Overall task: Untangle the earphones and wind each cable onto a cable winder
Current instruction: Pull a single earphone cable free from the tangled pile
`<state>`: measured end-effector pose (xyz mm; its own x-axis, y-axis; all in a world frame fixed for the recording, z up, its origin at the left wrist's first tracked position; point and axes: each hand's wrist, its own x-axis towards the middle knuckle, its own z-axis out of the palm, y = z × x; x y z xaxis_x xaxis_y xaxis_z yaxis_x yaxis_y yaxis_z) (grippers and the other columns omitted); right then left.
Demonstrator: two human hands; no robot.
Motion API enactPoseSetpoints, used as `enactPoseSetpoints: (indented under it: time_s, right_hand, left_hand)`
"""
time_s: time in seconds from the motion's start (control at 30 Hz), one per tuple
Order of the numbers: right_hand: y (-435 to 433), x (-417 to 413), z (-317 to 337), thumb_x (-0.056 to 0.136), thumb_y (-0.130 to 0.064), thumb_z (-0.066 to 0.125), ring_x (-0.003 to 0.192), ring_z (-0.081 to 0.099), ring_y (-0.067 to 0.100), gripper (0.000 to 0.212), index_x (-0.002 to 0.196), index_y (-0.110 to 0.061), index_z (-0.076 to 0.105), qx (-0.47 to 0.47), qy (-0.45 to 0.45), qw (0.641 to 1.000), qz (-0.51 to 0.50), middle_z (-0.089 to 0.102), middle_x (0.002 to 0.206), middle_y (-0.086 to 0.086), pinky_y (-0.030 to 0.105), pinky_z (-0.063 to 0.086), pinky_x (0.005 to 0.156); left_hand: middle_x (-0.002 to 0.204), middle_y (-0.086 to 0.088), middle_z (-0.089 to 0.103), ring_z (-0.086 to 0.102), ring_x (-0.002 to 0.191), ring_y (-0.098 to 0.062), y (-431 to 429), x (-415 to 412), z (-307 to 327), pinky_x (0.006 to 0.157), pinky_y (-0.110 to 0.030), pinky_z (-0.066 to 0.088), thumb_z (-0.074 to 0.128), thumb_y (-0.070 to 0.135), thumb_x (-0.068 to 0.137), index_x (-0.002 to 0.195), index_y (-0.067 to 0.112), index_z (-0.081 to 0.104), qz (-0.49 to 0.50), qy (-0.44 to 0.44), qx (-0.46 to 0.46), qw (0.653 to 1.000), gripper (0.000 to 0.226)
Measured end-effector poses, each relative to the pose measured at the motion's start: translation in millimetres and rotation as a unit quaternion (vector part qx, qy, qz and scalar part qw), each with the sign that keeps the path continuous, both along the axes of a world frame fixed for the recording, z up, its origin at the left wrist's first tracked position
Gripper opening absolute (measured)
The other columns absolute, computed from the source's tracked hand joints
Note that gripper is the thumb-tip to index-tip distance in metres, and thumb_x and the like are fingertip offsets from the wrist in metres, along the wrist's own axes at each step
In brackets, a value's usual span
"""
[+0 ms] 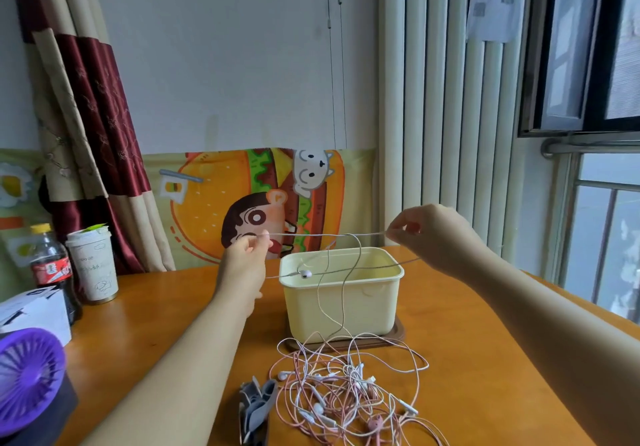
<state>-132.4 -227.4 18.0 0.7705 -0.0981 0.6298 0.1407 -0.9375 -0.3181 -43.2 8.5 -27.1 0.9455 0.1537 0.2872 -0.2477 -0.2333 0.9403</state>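
Observation:
A white earphone cable (322,235) is stretched level between both hands above the cream box (346,301). My left hand (247,255) pinches its left end; my right hand (429,237) pinches its right end. A second strand runs below, with a white earbud (305,274) hanging at the box's rim. A loop drops from the stretched cable down to the tangled pile of pink and white earphones (349,393) on the table. Grey cable winders (256,407) lie left of the pile.
The box stands on a brown tray (400,334) on the orange table (485,359). At the left stand a cola bottle (52,265), a paper cup (92,265), a white carton (34,310) and a purple fan (26,379).

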Motion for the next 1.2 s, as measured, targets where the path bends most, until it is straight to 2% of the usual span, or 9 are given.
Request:
enactPoseSetpoints:
  time_s: [0.17, 0.37, 0.47, 0.6, 0.73, 0.87, 1.03, 1.1, 1.2]
  right_hand:
    - [9, 2, -4, 0.091, -0.030, 0.060, 0.064, 0.049, -0.004, 0.017, 0.096, -0.020, 0.073, 0.005, 0.017, 1.000, 0.023, 0.051, 0.069, -0.022, 0.010, 0.033, 0.052]
    - [26, 5, -14, 0.091, -0.032, 0.060, 0.054, 0.049, 0.002, 0.019, 0.090, -0.016, 0.070, 0.094, 0.087, 0.982, 0.136, 0.059, 0.066, -0.007, 0.010, 0.037, 0.047]
    - [25, 2, -13, 0.091, -0.034, 0.061, 0.057, 0.048, 0.007, 0.018, 0.086, -0.020, 0.069, 0.115, 0.176, 0.966, 0.151, 0.060, 0.066, -0.004, 0.017, 0.036, 0.050]
    - [13, -1, -8, 0.091, -0.032, 0.061, 0.062, 0.051, 0.012, 0.015, 0.085, -0.021, 0.069, 0.085, 0.212, 0.967, 0.114, 0.063, 0.070, 0.000, 0.023, 0.040, 0.057]
    - [9, -4, 1, 0.090, -0.032, 0.063, 0.057, 0.051, 0.007, 0.013, 0.078, -0.026, 0.065, 0.076, 0.139, 0.982, 0.102, 0.060, 0.065, -0.004, 0.010, 0.037, 0.047]
    - [16, -8, 10, 0.089, -0.027, 0.063, 0.053, 0.050, 0.004, 0.015, 0.075, -0.025, 0.064, 0.069, 0.098, 0.986, 0.117, 0.059, 0.062, -0.008, 0.008, 0.035, 0.045]
    - [32, -10, 17, 0.088, -0.025, 0.064, 0.062, 0.056, 0.011, 0.017, 0.083, -0.011, 0.073, 0.043, 0.104, 0.986, 0.125, 0.068, 0.074, 0.002, 0.020, 0.043, 0.055]
    - [38, -9, 17, 0.088, -0.025, 0.064, 0.052, 0.047, 0.002, 0.019, 0.086, -0.009, 0.074, 0.026, 0.103, 0.985, 0.137, 0.062, 0.066, 0.000, 0.013, 0.034, 0.046]
    - [39, -12, 18, 0.086, -0.028, 0.068, 0.045, 0.041, 0.001, 0.014, 0.079, -0.016, 0.073, 0.025, 0.100, 0.981, 0.164, 0.052, 0.056, -0.008, 0.011, 0.030, 0.043]
  left_hand:
    - [0.135, -0.016, 0.054, 0.040, 0.136, -0.038, -9, -8, 9, 0.105, -0.062, 0.033, 0.024, 0.069, 0.091, 0.114, 0.015, 0.057, -0.184, 0.123, -0.254, 0.941, 0.067]
    - [0.095, -0.012, 0.073, 0.064, 0.104, -0.026, -24, -21, 14, 0.094, -0.043, 0.046, 0.012, 0.072, 0.091, 0.093, 0.011, 0.060, -0.302, 0.077, -0.316, 0.896, 0.078]
    - [0.094, 0.001, 0.070, 0.063, 0.098, -0.012, -23, -20, 11, 0.096, -0.032, 0.045, 0.017, 0.067, 0.095, 0.083, 0.019, 0.065, -0.197, -0.108, -0.113, 0.968, 0.069]
    - [0.104, 0.003, 0.057, 0.051, 0.101, -0.005, -2, -4, -4, 0.087, -0.012, 0.034, 0.031, 0.052, 0.095, 0.094, 0.014, 0.068, -0.046, -0.294, 0.247, 0.922, 0.053]
    - [0.121, -0.002, 0.051, 0.049, 0.113, -0.023, 10, 2, -10, 0.091, -0.030, 0.042, 0.055, 0.019, 0.095, 0.109, 0.023, 0.063, -0.069, -0.142, 0.420, 0.894, 0.017]
    - [0.147, -0.002, 0.037, 0.043, 0.130, -0.022, 5, -14, -9, 0.102, -0.031, 0.041, 0.047, 0.003, 0.093, 0.135, 0.032, 0.051, -0.188, 0.056, 0.542, 0.817, 0.051]
    - [0.137, 0.000, 0.055, 0.054, 0.115, -0.010, -17, -38, 12, 0.091, -0.022, 0.043, 0.042, -0.001, 0.096, 0.133, 0.025, 0.055, -0.233, -0.061, 0.304, 0.922, 0.046]
    - [0.122, 0.010, 0.062, 0.057, 0.102, 0.006, -29, -53, 22, 0.084, -0.007, 0.043, 0.052, 0.017, 0.099, 0.131, 0.026, 0.054, -0.331, -0.065, 0.181, 0.924, 0.034]
    - [0.094, 0.003, 0.071, 0.064, 0.081, 0.006, -36, -57, 24, 0.077, -0.009, 0.048, 0.058, 0.026, 0.096, 0.113, 0.023, 0.063, -0.340, -0.081, 0.195, 0.916, 0.018]
